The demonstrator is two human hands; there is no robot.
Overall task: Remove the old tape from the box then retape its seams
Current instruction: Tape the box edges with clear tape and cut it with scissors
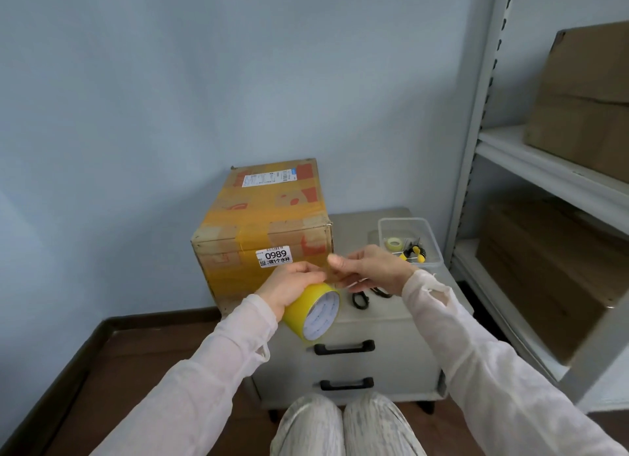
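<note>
**On the surface (pixel 357 224) by the blue wall: taped box (pixel 262 217), tape roll (pixel 299 311) in the hands**

At the right side stands a grey metal rack (pixel 476 115). It carries cardboard cartons (pixel 585 91) on its upper shelf and more of them below.

The box is the next biggest thing. It stands closed on the left part of the surface, which is the top of a pale drawer cabinet (pixel 391 360), with its back near the wall. Wide bands of yellowish old tape (pixel 235 217) cover its top and its front. A white label (pixel 274 256) reading 0989 sticks on the front face, just under the top edge.

A clear plastic container (pixel 429 227) rests at the back right of the surface, well apart from the box. Inside it lie a small clear roll (pixel 394 243) and a yellow and black tool (pixel 413 253).

The tape roll is wide and yellow, held in the air in front of the box, with its white core turned toward the camera. The left hand (pixel 289 285) grips it from above, fingers curled around the outside. The right hand (pixel 371 268) is just beside the roll; its thumb and fingers seem to pinch the loose end (pixel 332 277) of the tape, pulled a little away from the roll.

Black scissors (pixel 360 301) lie on the surface under the right hand, partly hidden by it.
</note>
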